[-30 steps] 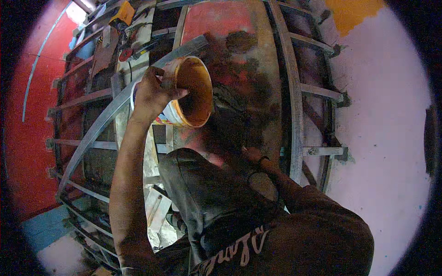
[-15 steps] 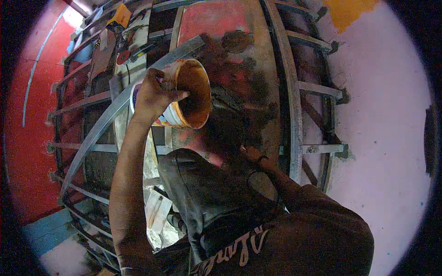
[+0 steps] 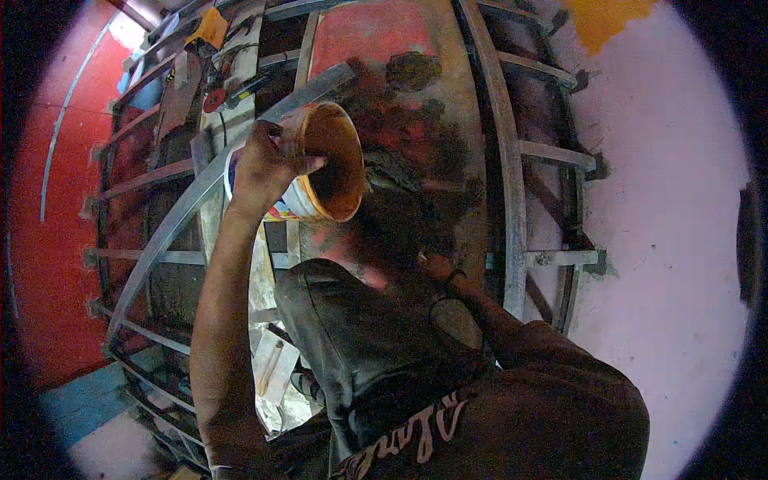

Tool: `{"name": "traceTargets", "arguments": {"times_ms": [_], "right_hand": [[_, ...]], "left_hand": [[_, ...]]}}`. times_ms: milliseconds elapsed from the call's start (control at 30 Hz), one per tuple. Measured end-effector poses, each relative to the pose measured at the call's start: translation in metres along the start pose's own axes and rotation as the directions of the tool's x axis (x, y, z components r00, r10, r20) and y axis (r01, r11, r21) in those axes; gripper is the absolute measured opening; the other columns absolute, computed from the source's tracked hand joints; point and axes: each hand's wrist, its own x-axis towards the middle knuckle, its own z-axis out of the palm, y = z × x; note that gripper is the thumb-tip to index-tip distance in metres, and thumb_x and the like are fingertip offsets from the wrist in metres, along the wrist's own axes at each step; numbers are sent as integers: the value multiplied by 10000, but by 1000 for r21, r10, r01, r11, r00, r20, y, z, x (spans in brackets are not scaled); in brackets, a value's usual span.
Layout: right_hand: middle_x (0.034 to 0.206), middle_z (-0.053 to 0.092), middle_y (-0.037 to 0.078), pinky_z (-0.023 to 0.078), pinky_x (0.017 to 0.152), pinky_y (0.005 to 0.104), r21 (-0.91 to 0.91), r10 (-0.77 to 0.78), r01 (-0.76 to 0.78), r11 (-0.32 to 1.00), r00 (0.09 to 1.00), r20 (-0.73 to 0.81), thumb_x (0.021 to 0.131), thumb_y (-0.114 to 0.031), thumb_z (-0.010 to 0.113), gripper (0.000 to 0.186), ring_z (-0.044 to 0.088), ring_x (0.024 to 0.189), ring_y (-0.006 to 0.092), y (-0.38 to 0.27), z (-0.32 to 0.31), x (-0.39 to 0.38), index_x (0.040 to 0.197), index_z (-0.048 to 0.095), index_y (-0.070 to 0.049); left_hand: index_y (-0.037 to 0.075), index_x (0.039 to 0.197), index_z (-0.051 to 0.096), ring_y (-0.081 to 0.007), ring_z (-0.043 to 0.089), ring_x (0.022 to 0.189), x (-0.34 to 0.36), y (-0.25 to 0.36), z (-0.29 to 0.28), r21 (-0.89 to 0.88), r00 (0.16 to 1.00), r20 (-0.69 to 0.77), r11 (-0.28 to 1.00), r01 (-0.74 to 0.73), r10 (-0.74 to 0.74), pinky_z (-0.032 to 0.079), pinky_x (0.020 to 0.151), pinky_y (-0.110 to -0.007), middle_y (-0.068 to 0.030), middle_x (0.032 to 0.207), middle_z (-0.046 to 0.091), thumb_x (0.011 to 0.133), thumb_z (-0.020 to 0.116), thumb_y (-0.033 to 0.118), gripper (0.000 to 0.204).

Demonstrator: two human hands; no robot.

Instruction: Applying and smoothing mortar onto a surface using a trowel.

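Observation:
My left hand (image 3: 264, 164) grips the rim of an orange-lined plastic bucket (image 3: 324, 168), thumb inside, holding it tilted on its side with the mouth toward me; dark wet paste sits inside. My right hand (image 3: 436, 266) reaches low against a red panel (image 3: 376, 40) that is smeared with dark grey paste (image 3: 416, 136); whether it holds a tool is hidden in shadow. A grey metal frame (image 3: 496, 160) of bars surrounds the panel. My dark trouser leg (image 3: 352, 336) fills the middle.
A pale pink wall (image 3: 672, 240) stands to the right with an orange patch (image 3: 608, 20) at the top. Red wall (image 3: 56, 200) lies behind the frame on the left. Tools and an orange object (image 3: 212, 28) rest on the bars at upper left. Blue floor (image 3: 88, 400) shows at lower left.
The bucket and my left hand have shifted slightly up and left. My right hand stays at the smeared panel.

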Motion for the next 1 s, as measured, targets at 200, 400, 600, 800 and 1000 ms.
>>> {"name": "traceTargets", "arguments": {"times_ms": [200,400,600,800,1000], "right_hand": [[1152,668,222,529,828,547,71,48,-49,996,999,13,1006,-369,533,421,669,930,397,-8,-7,-4,1307,592,-80],[1192,660,223,521,851,562,157,137,-141,977,990,38,1013,-388,509,452,667,950,399,-22,-25,-46,1348,571,-91],[1233,652,224,514,873,577,135,244,-273,952,949,198,1021,-407,485,483,664,969,401,-12,-54,-185,1389,551,-102],[1274,643,224,506,895,592,62,283,-291,955,953,113,1028,-426,461,514,662,988,404,-55,-85,-98,1430,530,-113],[1315,635,225,498,917,608,143,399,-421,896,903,159,1035,-445,437,546,659,1008,406,-141,-182,60,1471,509,-124]], "left_hand": [[-44,1155,529,-273,690,978,3,-4,-2,21,1000,-9,1000,-19,19,541,868,-394,-175,1037,702,595,990,413,857],[-15,1070,589,-169,608,816,-16,-39,-26,-287,980,-194,958,-17,-41,522,761,-308,-77,911,657,708,951,296,600],[18,1281,613,-205,679,864,-90,-176,-86,-726,867,-157,650,223,-473,565,767,-357,-108,1066,693,872,691,213,460],[59,1001,700,-192,633,786,-223,-343,-118,-57,841,-430,939,338,-329,504,678,-368,-32,930,669,910,670,272,234],[60,919,706,-227,641,714,-360,-383,-91,-384,706,-375,794,472,-601,529,630,-418,-42,874,666,897,684,280,223]]}}
